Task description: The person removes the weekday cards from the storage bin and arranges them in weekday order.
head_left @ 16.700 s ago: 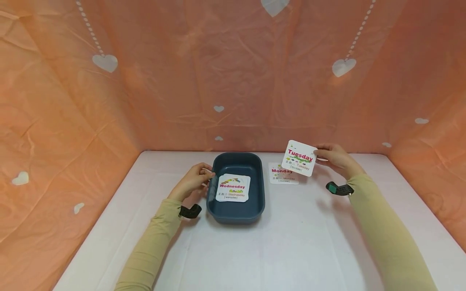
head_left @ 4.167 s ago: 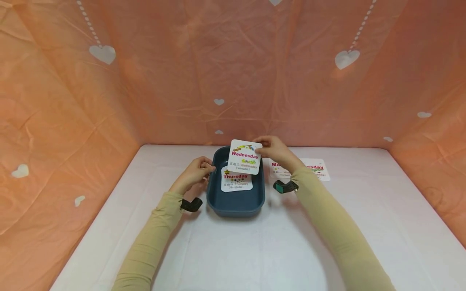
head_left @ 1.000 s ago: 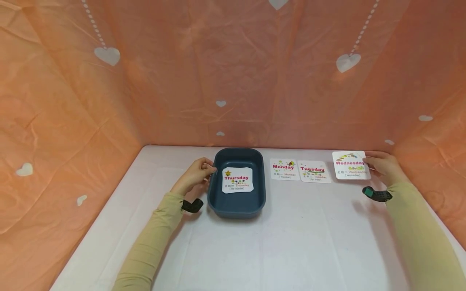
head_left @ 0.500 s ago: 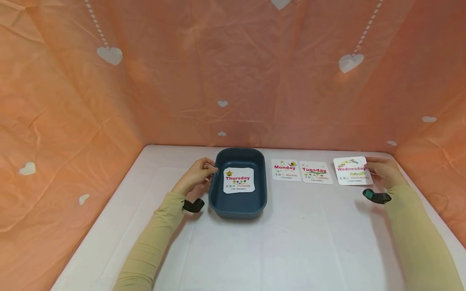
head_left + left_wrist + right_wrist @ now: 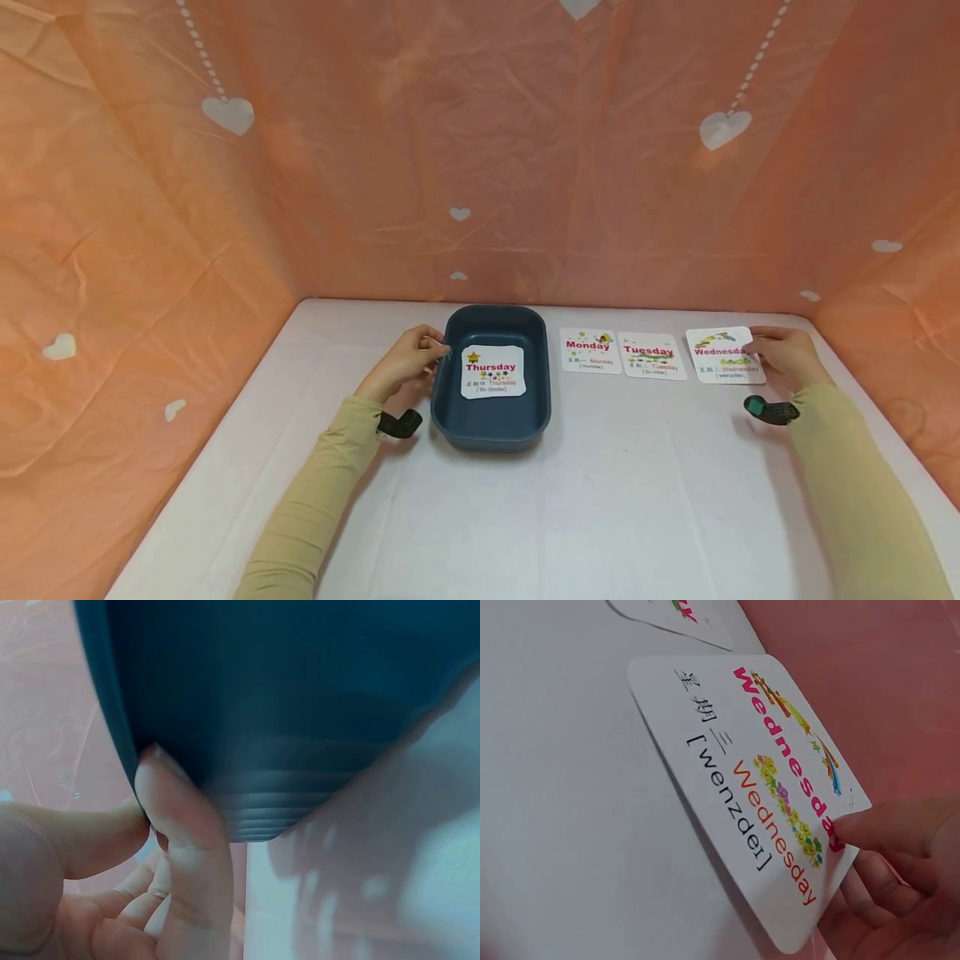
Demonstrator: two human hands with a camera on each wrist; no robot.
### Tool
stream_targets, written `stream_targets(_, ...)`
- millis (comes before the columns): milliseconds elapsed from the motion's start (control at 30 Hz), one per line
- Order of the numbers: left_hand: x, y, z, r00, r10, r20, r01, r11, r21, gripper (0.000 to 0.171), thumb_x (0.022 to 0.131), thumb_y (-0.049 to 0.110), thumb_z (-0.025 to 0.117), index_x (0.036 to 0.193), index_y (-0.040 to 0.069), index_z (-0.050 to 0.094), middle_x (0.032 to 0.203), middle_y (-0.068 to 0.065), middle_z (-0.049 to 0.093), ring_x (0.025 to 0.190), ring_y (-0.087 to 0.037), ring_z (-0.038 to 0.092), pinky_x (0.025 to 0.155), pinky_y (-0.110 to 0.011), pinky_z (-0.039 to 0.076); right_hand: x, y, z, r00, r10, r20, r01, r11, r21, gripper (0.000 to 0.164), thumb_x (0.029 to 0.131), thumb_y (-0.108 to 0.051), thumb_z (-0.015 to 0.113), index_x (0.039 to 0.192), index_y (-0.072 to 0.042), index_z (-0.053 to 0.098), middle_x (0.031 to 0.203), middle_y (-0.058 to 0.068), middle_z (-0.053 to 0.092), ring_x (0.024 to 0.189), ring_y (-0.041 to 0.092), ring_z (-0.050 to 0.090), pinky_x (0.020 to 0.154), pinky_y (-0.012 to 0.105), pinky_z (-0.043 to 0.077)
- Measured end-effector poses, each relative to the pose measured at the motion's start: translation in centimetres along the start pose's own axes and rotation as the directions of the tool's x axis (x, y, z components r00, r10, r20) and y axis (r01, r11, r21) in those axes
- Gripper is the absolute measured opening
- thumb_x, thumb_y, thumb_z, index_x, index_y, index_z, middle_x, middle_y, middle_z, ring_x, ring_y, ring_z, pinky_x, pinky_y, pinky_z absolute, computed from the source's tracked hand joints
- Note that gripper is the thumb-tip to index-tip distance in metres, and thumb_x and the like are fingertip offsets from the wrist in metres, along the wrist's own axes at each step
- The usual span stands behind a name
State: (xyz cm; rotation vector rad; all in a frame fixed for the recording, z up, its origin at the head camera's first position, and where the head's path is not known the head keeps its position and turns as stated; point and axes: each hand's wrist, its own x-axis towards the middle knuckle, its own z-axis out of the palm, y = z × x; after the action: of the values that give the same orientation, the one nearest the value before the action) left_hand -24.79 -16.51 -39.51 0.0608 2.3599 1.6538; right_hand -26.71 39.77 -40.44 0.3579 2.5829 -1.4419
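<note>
Backdrop: orange-pink fabric sheet with white hearts point(image 5: 480, 150), rising behind both hands.

Counter: flat, white-covered point(image 5: 600, 517), beneath both hands.

Sleeves: two, pale yellow-green cloth point(image 5: 300, 500), one on each arm.

Tray: deep, blue-grey, rounded rectangle point(image 5: 487, 427), just inside the left hand point(image 5: 401, 362), whose thumb and finger pinched its side rim, probably to steady it.

Hands: well apart from each other. The right hand point(image 5: 791, 354) pinched the near-square white card printed "Wednesday" point(image 5: 723, 367) by its outer edge, a grip that left most of the printed face uncovered.

Cards, remaining: three, white, rounded corners. "Tuesday" point(image 5: 652, 358) and "Monday" point(image 5: 590, 352) lay face up between the hands, inward of the held card, side by side and seemingly spaced so each could be read; "Thursday" point(image 5: 492, 372) lay face up in the tray, beside the left hand.

Devices: two, small, black point(image 5: 400, 424), one at each wrist.

Condition notes: a fingertip covered the end of the red "Wednesday" heading. Whether that card's underside touched the counter was hard to make out. Anything under "Thursday" was hidden. The left hand's farther fingers were partly obscured; both sleeves were cut off at the lower edge.
</note>
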Motion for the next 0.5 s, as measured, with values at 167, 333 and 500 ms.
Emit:
stream_targets(167,0.04,-0.07,-0.09,1.0,-0.006,-0.006,0.007,1.0,0.012,0.028,0.097,0.011,0.056,0.12,-0.003,0.048,0.09,-0.017,0.058,0.063,-0.017,0.055,0.052,-0.028,0.042,0.0,0.04,0.59,1.0,-0.023,-0.004,0.023,0.999,0.029,0.058,0.097,-0.016,0.053,0.143,0.01,0.029,0.137,0.029,0.034,0.103,0.028,0.047,0.069,0.017,0.048)
stream_targets(333,0.06,-0.18,-0.13,1.0,0.005,0.004,-0.005,1.0,0.014,0.028,0.097,0.011,0.055,0.12,-0.004,0.047,0.091,-0.018,0.058,0.063,-0.017,0.055,0.049,-0.028,0.041,0.35,0.27,0.91,1.0,0.003,0.002,-0.003,0.995,0.104,0.061,0.096,-0.013,0.056,0.145,0.009,0.027,0.138,0.028,0.033,0.103,0.026,0.048,0.072,0.019,0.05)
stream_targets(500,0.1,-0.1,-0.14,1.0,-0.007,0.006,0.007,1.0,0.01,0.032,0.098,0.012,0.055,0.123,-0.005,0.046,0.093,-0.016,0.059,0.065,-0.017,0.056,0.052,-0.028,0.042,0.48,0.23,0.87,1.0,0.021,-0.023,-0.019,0.999,0.046,0.061,0.094,-0.015,0.06,0.142,0.009,0.032,0.136,0.028,0.037,0.103,0.028,0.047,0.067,0.017,0.048)
